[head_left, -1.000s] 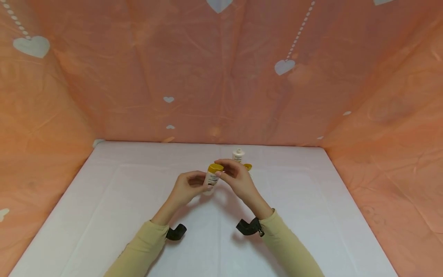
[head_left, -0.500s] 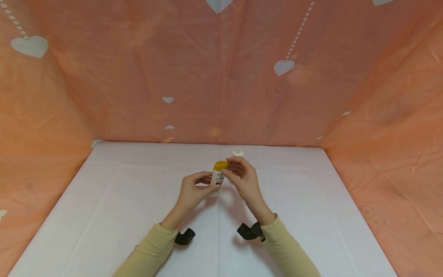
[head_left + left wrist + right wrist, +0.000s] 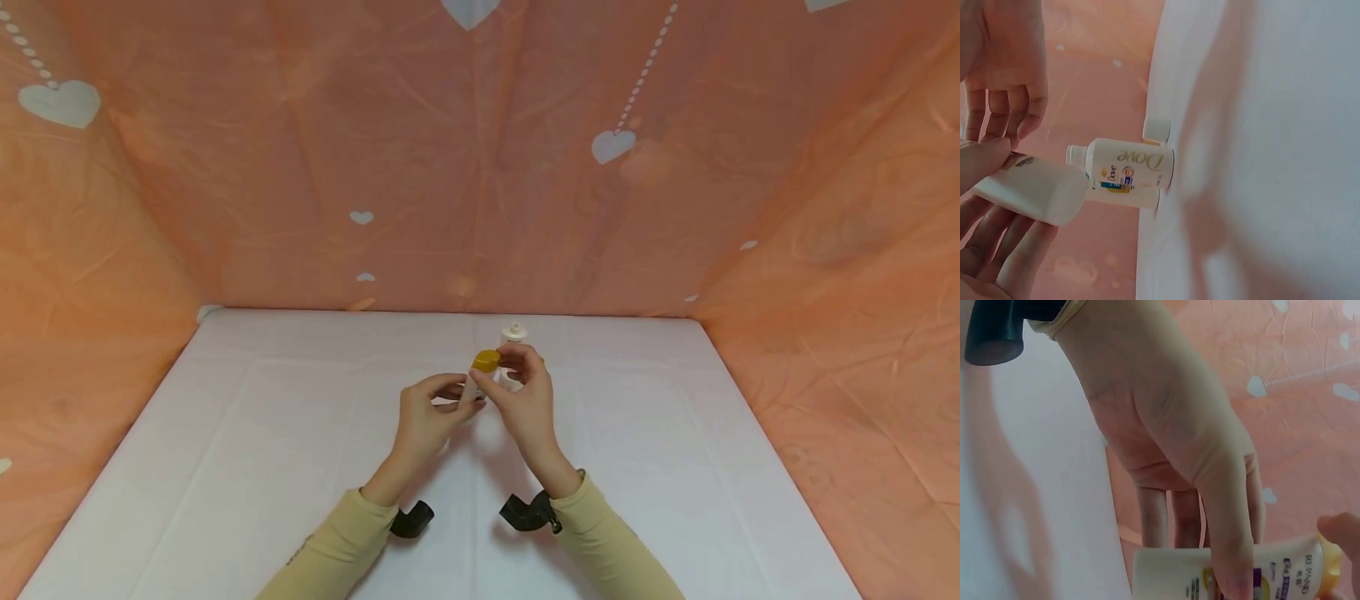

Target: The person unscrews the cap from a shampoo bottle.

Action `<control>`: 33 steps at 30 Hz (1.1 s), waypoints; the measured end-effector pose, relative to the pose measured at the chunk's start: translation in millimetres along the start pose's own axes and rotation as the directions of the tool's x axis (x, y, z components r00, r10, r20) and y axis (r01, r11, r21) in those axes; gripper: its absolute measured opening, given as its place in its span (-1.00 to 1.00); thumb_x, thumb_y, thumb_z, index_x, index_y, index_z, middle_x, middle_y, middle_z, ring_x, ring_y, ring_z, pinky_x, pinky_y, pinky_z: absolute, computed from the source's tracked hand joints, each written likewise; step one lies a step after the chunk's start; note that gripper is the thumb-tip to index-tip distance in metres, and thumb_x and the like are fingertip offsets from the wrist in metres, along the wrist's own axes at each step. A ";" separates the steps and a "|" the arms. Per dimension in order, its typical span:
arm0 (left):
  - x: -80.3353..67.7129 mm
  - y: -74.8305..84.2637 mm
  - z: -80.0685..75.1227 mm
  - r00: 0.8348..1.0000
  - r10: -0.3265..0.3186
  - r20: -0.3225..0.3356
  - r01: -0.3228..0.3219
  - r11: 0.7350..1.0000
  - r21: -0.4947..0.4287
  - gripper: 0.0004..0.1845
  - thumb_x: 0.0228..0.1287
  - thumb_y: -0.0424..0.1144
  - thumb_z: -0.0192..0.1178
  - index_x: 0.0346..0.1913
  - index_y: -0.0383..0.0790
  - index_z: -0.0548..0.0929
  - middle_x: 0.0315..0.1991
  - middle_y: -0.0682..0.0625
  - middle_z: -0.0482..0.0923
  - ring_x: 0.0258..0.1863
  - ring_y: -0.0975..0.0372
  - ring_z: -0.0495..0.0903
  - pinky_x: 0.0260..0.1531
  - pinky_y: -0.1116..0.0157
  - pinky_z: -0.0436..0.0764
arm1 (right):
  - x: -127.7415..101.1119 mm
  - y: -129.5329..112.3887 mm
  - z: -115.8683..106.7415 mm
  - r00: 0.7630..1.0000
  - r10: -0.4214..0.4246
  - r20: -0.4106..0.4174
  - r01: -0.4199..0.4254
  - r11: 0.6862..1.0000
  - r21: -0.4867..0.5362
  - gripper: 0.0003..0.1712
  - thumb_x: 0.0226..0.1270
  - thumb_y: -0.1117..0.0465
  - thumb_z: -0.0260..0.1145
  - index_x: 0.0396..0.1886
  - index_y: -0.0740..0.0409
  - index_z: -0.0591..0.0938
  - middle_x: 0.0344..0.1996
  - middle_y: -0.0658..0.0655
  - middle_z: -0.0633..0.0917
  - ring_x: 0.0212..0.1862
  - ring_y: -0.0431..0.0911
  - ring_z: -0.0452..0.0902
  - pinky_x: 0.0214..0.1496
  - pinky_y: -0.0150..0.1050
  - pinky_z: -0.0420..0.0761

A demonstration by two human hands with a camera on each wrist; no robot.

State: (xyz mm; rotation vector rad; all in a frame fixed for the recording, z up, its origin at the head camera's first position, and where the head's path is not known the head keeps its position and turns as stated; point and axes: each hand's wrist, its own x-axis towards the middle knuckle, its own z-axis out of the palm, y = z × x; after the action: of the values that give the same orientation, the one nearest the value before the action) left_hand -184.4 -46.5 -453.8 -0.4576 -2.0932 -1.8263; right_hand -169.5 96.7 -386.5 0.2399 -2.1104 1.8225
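Note:
A small white bottle (image 3: 474, 385) with a yellow cap (image 3: 486, 361) is held tilted above the table, between both hands. My left hand (image 3: 456, 398) grips its lower body from the left; the left wrist view shows the bottle (image 3: 1032, 189) lying across those fingers. My right hand (image 3: 501, 372) pinches the cap end, and its thumb crosses the bottle (image 3: 1179, 578) in the right wrist view. Just behind stands a white Dove bottle (image 3: 513, 335) (image 3: 1130, 172) with a bare, open neck. A loose white cap (image 3: 1157, 130) lies beside it.
The table has a white cloth (image 3: 262, 433). Orange sheeting with white hearts (image 3: 480, 167) walls it in at the back and on both sides. Black wrist mounts (image 3: 411, 521) (image 3: 527, 512) hang under the beige sleeves.
Both hands have carried the yellow-capped bottle a little right and away from me, closer to the Dove bottle. The hands have drawn nearer together.

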 end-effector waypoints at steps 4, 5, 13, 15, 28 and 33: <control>-1.5 2.0 3.0 1.000 0.011 -0.027 -0.011 1.000 0.025 -0.71 -0.09 -0.38 0.51 -0.21 -0.20 0.74 -0.34 -0.01 0.70 -0.40 0.21 0.69 -0.40 0.32 0.69 | -0.5 0.2 3.6 0.999 -0.010 -0.043 0.011 1.000 0.012 -0.51 0.02 0.35 0.52 -0.07 0.42 0.51 -0.22 0.28 0.60 -0.10 0.15 0.45 -0.04 -0.13 0.43; -1.8 2.1 3.8 0.999 0.014 -0.033 -0.013 0.999 0.031 -0.71 -0.09 -0.38 0.51 -0.21 -0.20 0.74 -0.34 -0.02 0.70 -0.40 0.21 0.69 -0.40 0.32 0.69 | -0.8 0.0 4.3 0.998 -0.011 -0.055 0.012 1.000 0.020 -0.49 0.02 0.36 0.52 -0.06 0.44 0.50 -0.23 0.29 0.59 -0.10 0.16 0.45 -0.04 -0.15 0.42; -4.3 4.2 9.8 0.996 0.023 -0.086 -0.016 0.997 0.077 -0.69 -0.12 -0.45 0.51 -0.22 -0.27 0.74 -0.43 -0.12 0.69 -0.45 0.09 0.70 -0.41 0.12 0.70 | -3.5 -1.1 9.0 0.993 0.015 -0.119 -0.011 0.999 0.041 -0.43 -0.03 0.38 0.54 -0.07 0.50 0.46 -0.21 0.30 0.56 -0.09 0.18 0.42 -0.03 -0.05 0.38; -4.7 3.3 11.0 0.995 0.040 -0.092 -0.033 0.997 0.076 -0.68 -0.15 -0.47 0.52 -0.22 -0.29 0.73 -0.43 -0.16 0.69 -0.46 0.03 0.70 -0.42 0.05 0.69 | -3.9 -1.0 8.9 0.992 0.020 -0.121 -0.015 0.999 0.040 -0.45 -0.03 0.37 0.54 -0.09 0.50 0.47 -0.20 0.29 0.59 -0.09 0.17 0.42 -0.02 0.01 0.38; -6.8 6.0 8.0 0.996 0.052 -0.071 -0.043 0.992 0.119 -0.72 -0.10 -0.35 0.53 -0.24 -0.14 0.76 -0.36 0.06 0.71 -0.44 0.28 0.69 -0.43 0.27 0.69 | -4.8 -1.3 4.1 0.996 0.028 -0.087 -0.025 0.999 0.029 -0.55 0.00 0.36 0.53 -0.13 0.41 0.55 -0.21 0.26 0.67 -0.14 0.17 0.46 -0.07 0.03 0.42; -6.2 5.4 7.6 0.998 0.030 -0.051 -0.026 0.996 0.083 -0.74 -0.09 -0.38 0.52 -0.26 -0.14 0.76 -0.36 0.06 0.71 -0.45 0.28 0.69 -0.42 0.28 0.69 | -4.1 -2.3 2.5 0.997 0.028 -0.073 -0.025 0.999 0.041 -0.58 -0.01 0.39 0.53 -0.16 0.42 0.55 -0.23 0.29 0.66 -0.20 0.12 0.47 -0.09 0.23 0.40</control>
State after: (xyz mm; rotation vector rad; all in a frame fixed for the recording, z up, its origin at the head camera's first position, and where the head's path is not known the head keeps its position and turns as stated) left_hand -176.7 -38.4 -452.7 -0.4114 -2.1070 -1.7110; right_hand -165.2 93.5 -386.1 0.1536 -2.0380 1.8613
